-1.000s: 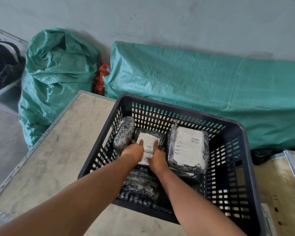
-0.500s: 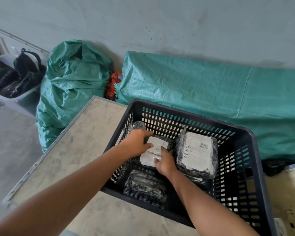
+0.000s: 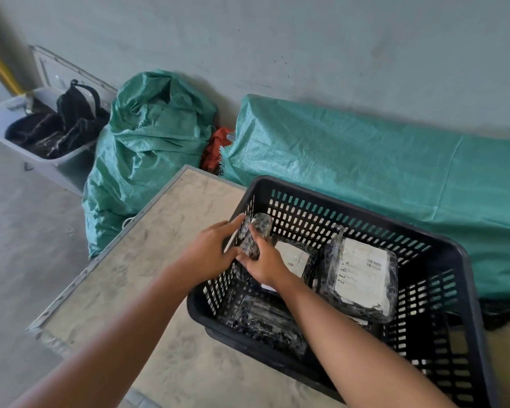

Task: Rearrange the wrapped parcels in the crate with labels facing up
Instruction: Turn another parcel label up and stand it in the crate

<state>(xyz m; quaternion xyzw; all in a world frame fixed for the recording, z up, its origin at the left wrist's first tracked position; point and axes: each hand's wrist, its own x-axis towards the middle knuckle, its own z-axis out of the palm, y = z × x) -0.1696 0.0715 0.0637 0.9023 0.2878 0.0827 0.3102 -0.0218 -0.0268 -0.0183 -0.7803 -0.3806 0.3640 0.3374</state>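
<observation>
We saw both hands gripping one dark wrapped parcel [image 3: 255, 238] at the crate's [image 3: 465, 260] far-left corner: left hand [image 3: 211, 254] outside, right hand [image 3: 264, 265] inside. Two parcels [image 3: 362, 276] lay label-up along the crate's far side on the worktop [image 3: 147, 260].

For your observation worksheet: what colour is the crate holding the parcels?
Black, seen in the head view: the crate has slotted black plastic walls.

The crate [image 3: 442, 254] was matt black plastic, my parcels [image 3: 362, 278] glossy, crinkled film with paper labels [image 3: 361, 275]; the counter [image 3: 147, 260] looked dull, scuffed stone, metal-edged.
</observation>
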